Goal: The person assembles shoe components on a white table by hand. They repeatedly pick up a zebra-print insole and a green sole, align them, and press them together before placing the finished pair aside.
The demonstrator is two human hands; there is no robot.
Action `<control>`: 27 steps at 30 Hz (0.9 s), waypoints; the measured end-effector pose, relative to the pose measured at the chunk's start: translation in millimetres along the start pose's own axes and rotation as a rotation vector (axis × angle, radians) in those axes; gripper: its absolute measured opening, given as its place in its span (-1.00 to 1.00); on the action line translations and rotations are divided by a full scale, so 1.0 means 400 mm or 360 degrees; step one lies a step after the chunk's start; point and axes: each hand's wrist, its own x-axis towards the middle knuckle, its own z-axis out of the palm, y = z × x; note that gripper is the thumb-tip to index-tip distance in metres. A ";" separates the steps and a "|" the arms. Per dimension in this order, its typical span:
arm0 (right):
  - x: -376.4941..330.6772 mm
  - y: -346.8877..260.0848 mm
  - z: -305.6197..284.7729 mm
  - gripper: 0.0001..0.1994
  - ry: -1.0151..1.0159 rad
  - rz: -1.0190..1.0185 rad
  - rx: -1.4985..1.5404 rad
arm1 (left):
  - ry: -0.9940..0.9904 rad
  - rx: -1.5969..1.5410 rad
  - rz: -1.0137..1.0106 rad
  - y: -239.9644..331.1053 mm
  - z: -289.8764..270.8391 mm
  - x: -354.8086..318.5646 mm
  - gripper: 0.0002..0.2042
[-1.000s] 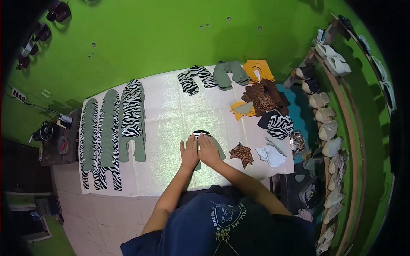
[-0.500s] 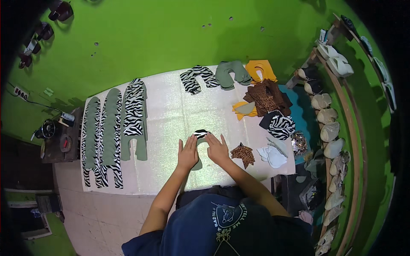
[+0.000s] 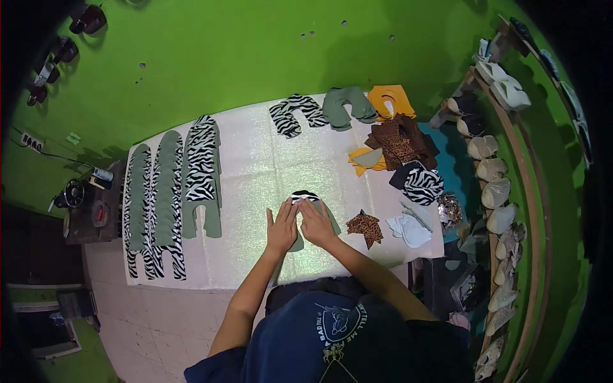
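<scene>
A U-shaped cut piece (image 3: 304,194) lies before me on the table, zebra-printed at its curved top with grey-green legs below. My left hand (image 3: 281,228) is open and lies flat over its left side, fingers pointing away from me. Opposite it, my right hand (image 3: 315,225) is open too, its fingers stretched across the right side of the curve. The fingertips of both hands nearly meet at the zebra-printed part. Much of the piece is hidden under my palms. To the right sits a small stack of leopard-print pieces (image 3: 364,228).
Overlapping rows of grey-green (image 3: 169,191) and zebra-print pieces (image 3: 202,159) cover the table's left. Zebra, green (image 3: 348,105), orange (image 3: 391,96) and brown leopard piles (image 3: 399,143) line the far right. White pieces (image 3: 412,231) lie near the right edge; a shoe rack (image 3: 511,147) stands beyond.
My right hand has slid left and inward, closer to my left hand. More of the U-shaped piece's right leg shows. The view has shifted slightly.
</scene>
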 end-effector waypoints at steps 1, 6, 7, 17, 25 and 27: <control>-0.003 0.010 0.011 -0.49 0.0025 -0.0039 -0.0105 | -0.0005 0.0018 -0.0007 0.001 -0.001 0.000 -0.55; -0.007 0.050 -0.028 -0.50 -0.0060 -0.0071 -0.0215 | 0.0036 0.0017 0.0011 -0.004 0.007 0.002 -0.56; -0.015 0.062 -0.036 -0.50 -0.0069 -0.0036 -0.0194 | 0.0025 0.0014 -0.0001 -0.001 0.009 0.003 -0.56; -0.075 0.087 -0.044 -0.44 -0.0116 -0.0085 -0.0158 | 0.0050 -0.0004 -0.0087 0.017 0.034 -0.004 -0.54; -0.083 0.084 -0.037 -0.39 -0.0186 -0.0060 -0.0309 | -0.0022 0.0040 -0.0073 0.014 0.037 -0.005 -0.52; -0.083 0.083 -0.034 -0.40 -0.0149 -0.0068 -0.0339 | 0.0019 0.0022 -0.0099 0.029 0.038 -0.004 -0.50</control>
